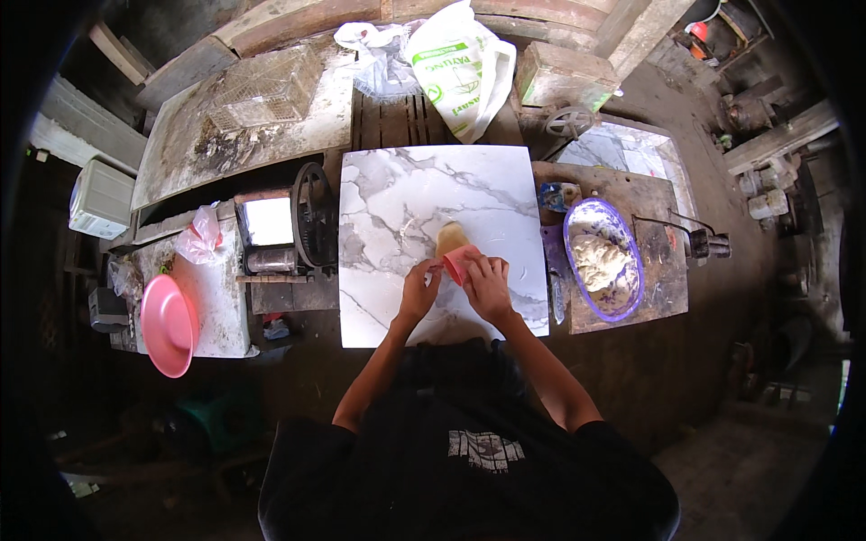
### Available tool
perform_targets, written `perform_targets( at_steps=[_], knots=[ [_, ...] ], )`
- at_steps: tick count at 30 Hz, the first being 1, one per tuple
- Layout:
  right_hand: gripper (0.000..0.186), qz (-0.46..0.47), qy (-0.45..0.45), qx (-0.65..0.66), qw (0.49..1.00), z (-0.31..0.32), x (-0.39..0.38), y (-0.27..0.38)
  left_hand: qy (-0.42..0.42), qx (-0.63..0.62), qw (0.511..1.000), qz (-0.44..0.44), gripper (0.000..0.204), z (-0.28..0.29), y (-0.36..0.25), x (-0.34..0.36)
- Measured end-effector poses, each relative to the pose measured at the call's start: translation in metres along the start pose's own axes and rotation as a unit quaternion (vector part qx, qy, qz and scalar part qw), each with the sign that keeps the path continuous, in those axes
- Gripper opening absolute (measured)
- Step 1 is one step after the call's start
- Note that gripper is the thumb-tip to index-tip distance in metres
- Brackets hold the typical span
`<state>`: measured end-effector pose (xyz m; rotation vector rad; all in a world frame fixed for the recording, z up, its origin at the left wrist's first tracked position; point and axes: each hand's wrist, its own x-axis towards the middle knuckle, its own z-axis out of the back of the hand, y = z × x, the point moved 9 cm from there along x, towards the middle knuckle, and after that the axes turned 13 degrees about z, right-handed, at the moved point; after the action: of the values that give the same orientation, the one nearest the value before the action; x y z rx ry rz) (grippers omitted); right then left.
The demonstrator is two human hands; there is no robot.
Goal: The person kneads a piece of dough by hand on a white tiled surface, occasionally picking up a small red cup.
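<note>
On a white marble-patterned board [388, 189], a flattened tan piece of what looks like dough [448, 234] lies near the middle. Just in front of it is a small red-pink cup-like object [458, 263], tilted, with my right hand [483, 279] closed round it. My left hand [420, 287] is beside its left side, fingers curled; whether they grip it or a small pale thing there is too small to tell. A purple oval tub [629, 260] holding pale dough [595, 261] stands right of the board.
Left are a roller machine with a large wheel [314, 216], a pink basin [167, 329] and a plastic bag [200, 236]. Behind the board sit white bags [456, 72], a wire crate [266, 86] and a box [564, 72]. A metal tool [708, 242] is at the right bench's edge.
</note>
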<state>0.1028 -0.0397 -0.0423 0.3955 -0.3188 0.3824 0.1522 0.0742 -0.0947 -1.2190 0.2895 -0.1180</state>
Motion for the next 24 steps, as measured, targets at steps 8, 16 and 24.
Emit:
perform_targets(
  at_steps=[8,16,24],
  knots=[
    [0.015,0.008,-0.065,-0.037,0.997,-0.016,0.012,0.0,-0.03,0.004,0.999,-0.025,0.017,-0.001,0.01,-0.005],
    [0.011,0.034,-0.073,-0.068,0.994,-0.019,0.044,0.006,-0.062,-0.021,0.998,0.015,0.019,0.013,-0.001,-0.01],
    [0.009,-0.011,0.038,-0.049,0.998,-0.064,0.117,-0.008,-0.137,-0.068,0.986,0.062,0.033,0.032,-0.009,-0.02]
  ],
)
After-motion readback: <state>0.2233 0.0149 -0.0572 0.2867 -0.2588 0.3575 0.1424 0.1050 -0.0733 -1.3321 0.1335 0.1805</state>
